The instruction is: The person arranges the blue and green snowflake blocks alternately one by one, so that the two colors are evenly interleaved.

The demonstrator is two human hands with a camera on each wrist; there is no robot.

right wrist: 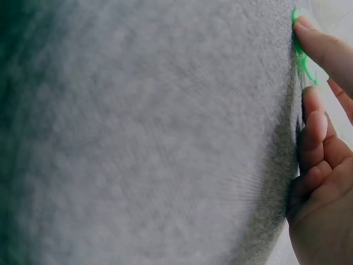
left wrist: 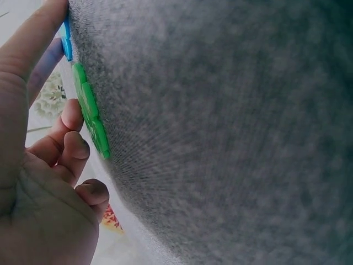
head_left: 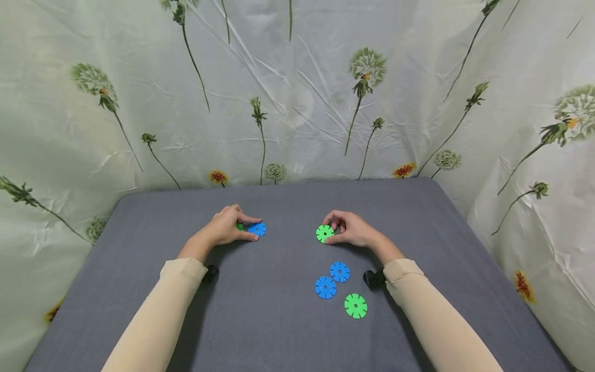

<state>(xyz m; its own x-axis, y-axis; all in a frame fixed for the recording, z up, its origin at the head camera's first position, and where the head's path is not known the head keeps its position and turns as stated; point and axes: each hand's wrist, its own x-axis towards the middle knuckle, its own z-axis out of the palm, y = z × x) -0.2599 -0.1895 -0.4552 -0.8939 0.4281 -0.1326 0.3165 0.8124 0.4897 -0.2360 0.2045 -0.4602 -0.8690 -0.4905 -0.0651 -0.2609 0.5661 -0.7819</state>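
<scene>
At the far left of the middle, my left hand [head_left: 225, 226] holds a blue notched disc [head_left: 257, 229] by its edges, between thumb and index finger. A green notched disc [left wrist: 91, 113] lies beside the blue one, mostly hidden under that hand in the head view; in the left wrist view the curled fingers are close against it. Across from it, my right hand [head_left: 354, 229] pinches another green notched disc [head_left: 322, 232], thumb on its near edge and the other fingers behind it. The right wrist view catches this disc [right wrist: 300, 52] nearly edge-on under a fingertip.
Nearer on the grey-covered table [head_left: 260, 320], two blue discs [head_left: 340, 272] lie close together, with a green disc [head_left: 356, 306] just in front of them. A flower-print curtain [head_left: 297, 103] hangs behind the far edge and along the sides.
</scene>
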